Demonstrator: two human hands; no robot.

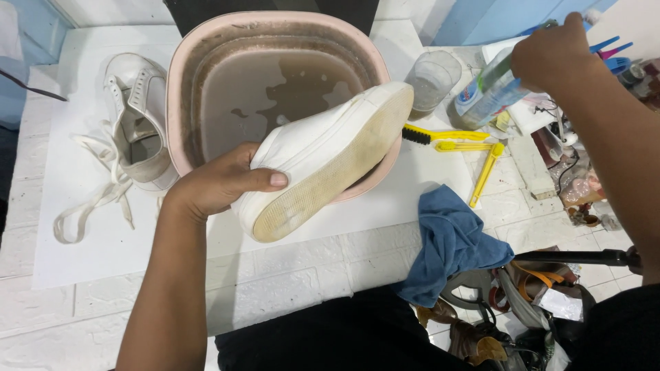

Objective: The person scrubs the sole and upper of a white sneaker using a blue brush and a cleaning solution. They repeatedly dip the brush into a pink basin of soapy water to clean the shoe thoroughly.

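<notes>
My left hand (220, 182) grips the heel end of a white sneaker (323, 154), held on its side over the near rim of a pink basin (180, 62) of murky brown water. The sneaker's worn, yellowed sole faces me. My right hand (550, 55) is up at the far right, closed around a clear plastic bottle (485, 93) with a label, tilted above the table. A second white sneaker (137, 117) lies left of the basin, its loose white laces (89, 199) trailing beside it.
A yellow-handled brush (447, 135) and yellow tongs (485, 172) lie right of the basin, near a clear plastic cup (433, 79). A blue cloth (450, 244) hangs at the table's front edge. Cluttered small items, coloured clips and a bag crowd the right side.
</notes>
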